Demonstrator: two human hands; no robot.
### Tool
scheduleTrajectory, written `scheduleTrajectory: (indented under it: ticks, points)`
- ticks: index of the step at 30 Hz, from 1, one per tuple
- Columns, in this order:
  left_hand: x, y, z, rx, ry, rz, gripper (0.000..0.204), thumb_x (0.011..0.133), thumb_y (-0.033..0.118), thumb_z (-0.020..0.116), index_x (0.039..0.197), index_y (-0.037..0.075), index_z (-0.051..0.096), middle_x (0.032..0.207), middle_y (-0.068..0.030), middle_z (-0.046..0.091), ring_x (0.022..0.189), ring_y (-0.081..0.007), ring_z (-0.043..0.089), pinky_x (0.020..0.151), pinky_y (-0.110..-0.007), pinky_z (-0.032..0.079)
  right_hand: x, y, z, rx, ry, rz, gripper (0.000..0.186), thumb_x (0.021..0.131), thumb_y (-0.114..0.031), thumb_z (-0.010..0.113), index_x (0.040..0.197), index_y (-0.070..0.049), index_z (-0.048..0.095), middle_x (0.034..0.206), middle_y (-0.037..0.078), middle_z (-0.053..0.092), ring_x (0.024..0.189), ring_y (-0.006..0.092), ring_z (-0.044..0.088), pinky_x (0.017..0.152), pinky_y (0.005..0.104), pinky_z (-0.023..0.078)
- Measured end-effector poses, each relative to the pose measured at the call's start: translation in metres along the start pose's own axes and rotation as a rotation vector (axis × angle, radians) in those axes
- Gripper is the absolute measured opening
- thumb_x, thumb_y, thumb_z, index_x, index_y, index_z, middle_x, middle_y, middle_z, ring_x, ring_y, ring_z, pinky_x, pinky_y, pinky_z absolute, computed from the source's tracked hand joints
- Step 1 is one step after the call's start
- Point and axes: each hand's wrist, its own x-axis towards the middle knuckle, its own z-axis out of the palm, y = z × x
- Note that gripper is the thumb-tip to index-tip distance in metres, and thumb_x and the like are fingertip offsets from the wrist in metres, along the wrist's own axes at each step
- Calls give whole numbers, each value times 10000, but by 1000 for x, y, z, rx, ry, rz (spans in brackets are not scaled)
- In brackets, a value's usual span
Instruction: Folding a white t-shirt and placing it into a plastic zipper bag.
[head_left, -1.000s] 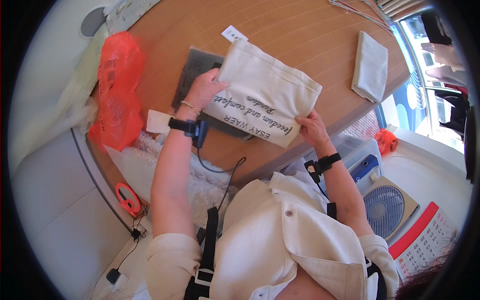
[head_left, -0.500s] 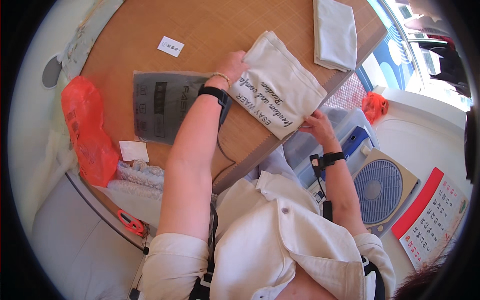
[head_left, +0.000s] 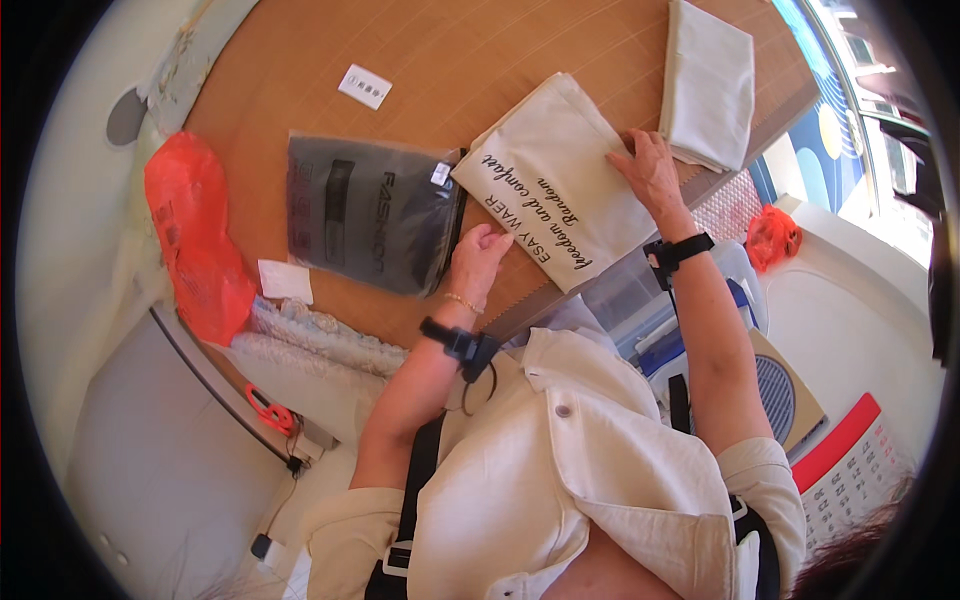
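Note:
A folded cream-coloured garment (head_left: 570,190) with dark printed lettering lies on the brown table near its front edge. My left hand (head_left: 480,262) is at the garment's near left edge, its fingers curled together with the tips touching the cloth. My right hand (head_left: 652,178) rests on the garment's right edge, fingers stretched out and slightly apart. Just left of the garment is a grey plastic clothing bag (head_left: 370,215) with dark contents showing through. Another folded pale cloth (head_left: 708,85) sits at the far right of the table, beyond my right hand.
A small white card (head_left: 365,87) lies at the back of the brown table (head_left: 480,60). On the left are a red plastic bag (head_left: 195,240), a white paper square (head_left: 286,282) and grey lace cloth (head_left: 320,325). A fan (head_left: 775,395) and a wall calendar (head_left: 850,470) stand at the right.
My left hand has moved from the garment's far left edge down to its near edge. My right hand has left the near right corner and moved up along the right side. The view has shifted slightly.

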Motion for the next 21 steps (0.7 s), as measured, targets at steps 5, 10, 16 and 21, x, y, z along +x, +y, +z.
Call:
scheduleTrajectory:
  ticks: [5,10,16,21]
  points:
    - [-1,29,8,-552,16,-254,315,832,209,659,1087,38,588,960,-46,634,838,-146,608,659,-275,495,6,-8,7,-74,-113,219,547,705,-352,701,1105,0,574,1040,202,625,984,327,594,856,391,464]
    - [6,34,23,-583,48,-244,257,836,185,650,1047,51,590,937,-39,639,766,-140,618,641,-280,506,19,-4,-2,53,-331,315,555,667,-336,690,1088,13,599,993,209,647,922,307,627,805,369,480]
    - [-6,54,31,-759,45,-170,200,819,113,640,977,6,580,885,-39,638,728,-116,623,579,-279,513,13,10,-4,283,-360,114,498,688,-263,645,1109,-4,591,879,199,660,823,333,637,751,374,485]
    - [0,50,40,-509,119,79,205,815,121,626,962,-5,559,898,-109,642,713,-195,644,608,-334,515,-3,-7,-9,146,-195,-185,366,748,-163,583,1084,-23,547,819,237,635,792,402,619,713,439,484]
